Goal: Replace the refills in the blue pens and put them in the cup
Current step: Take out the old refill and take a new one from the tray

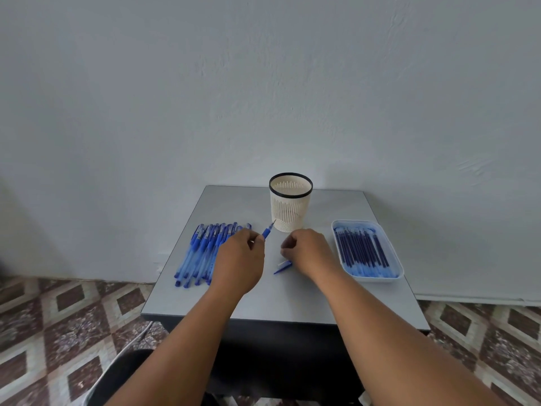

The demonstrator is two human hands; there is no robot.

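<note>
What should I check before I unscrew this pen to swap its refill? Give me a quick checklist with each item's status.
1. Pen held by left hand, tip toward the cup: ok.
2. Cap off, lying on the table: ok.
3. Right hand free to twist the barrel: cannot tell, its fingers are curled.
4. Refills in the tray beside the right hand: ok.
5. Cup upright with an open mouth: ok.
6. Remaining pens apart from the held one: ok.

Held pen [268,231] barrel hidden in left hand [238,260], right hand [307,252] fingertips unseen
</note>
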